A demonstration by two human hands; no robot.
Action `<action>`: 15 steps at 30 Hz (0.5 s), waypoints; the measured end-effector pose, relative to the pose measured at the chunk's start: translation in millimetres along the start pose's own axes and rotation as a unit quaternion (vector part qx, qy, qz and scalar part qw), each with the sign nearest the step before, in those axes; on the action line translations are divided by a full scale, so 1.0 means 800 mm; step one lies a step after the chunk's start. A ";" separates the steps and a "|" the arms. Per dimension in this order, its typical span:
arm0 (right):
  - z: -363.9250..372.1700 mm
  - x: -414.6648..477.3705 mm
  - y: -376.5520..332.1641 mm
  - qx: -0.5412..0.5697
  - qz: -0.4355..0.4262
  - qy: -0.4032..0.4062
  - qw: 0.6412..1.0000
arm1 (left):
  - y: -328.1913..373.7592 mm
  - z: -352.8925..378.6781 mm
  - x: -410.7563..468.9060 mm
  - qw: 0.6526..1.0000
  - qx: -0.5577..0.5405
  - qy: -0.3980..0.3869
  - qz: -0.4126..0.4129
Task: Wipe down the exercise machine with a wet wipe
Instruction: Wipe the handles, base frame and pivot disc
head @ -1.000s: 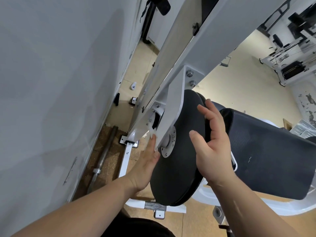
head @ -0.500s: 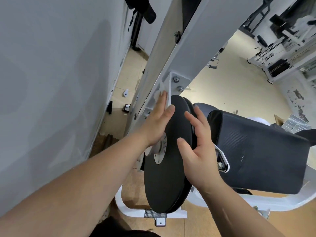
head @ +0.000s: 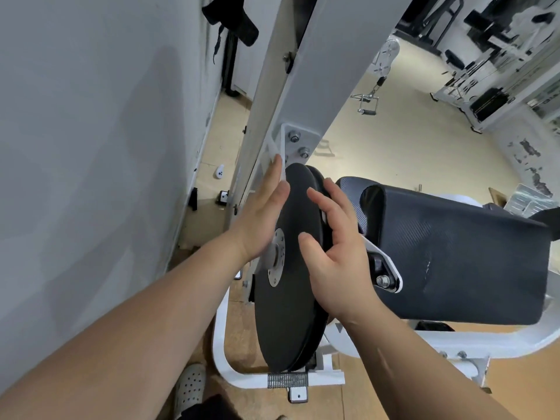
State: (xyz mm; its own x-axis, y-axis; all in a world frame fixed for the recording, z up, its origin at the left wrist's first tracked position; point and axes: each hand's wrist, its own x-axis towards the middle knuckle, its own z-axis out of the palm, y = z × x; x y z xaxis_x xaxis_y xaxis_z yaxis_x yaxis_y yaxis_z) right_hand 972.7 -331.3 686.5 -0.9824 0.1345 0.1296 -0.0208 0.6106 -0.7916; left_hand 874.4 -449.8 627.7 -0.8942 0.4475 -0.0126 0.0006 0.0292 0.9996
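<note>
The exercise machine has a white slanted frame beam, a bolted white bracket, a large black disc on a metal hub, and a black padded roller. My left hand lies flat against the bracket's left side, just left of the disc. It presses a thin white wet wipe, which shows only past the fingertips. My right hand rests on the disc's right rim with fingers spread and thumb on the disc face.
A grey wall runs close on the left, leaving a narrow gap. The machine's white base tube sits on the wooden floor by my shoe. A cable handle hangs beyond, with other gym machines at the far right.
My left hand slid with the wipe from the bracket's lower end by the hub up to its upper part near the bolts. My right hand stayed on the disc rim.
</note>
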 end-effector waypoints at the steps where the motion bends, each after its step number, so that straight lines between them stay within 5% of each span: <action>1: 0.000 -0.001 0.001 0.009 -0.002 0.002 1.000 | -0.007 0.004 -0.010 1.000 0.001 0.008 0.004; 8: -0.009 -0.015 0.016 0.014 -0.013 -0.068 0.998 | -0.040 0.037 -0.097 0.999 -0.004 0.037 -0.036; 15: -0.079 -0.104 0.080 0.010 -0.038 -0.223 0.974 | -0.060 0.102 -0.194 0.980 0.035 0.169 -0.097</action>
State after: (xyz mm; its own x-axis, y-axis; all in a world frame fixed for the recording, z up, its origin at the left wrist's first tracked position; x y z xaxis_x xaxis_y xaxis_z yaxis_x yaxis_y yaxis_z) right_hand 1064.9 -254.6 662.9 -0.9608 -0.2652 -0.0807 -0.0952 0.5890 -0.8025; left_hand 1049.6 -447.8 579.4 -0.9778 0.1061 -0.1807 -0.1639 0.1502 0.9750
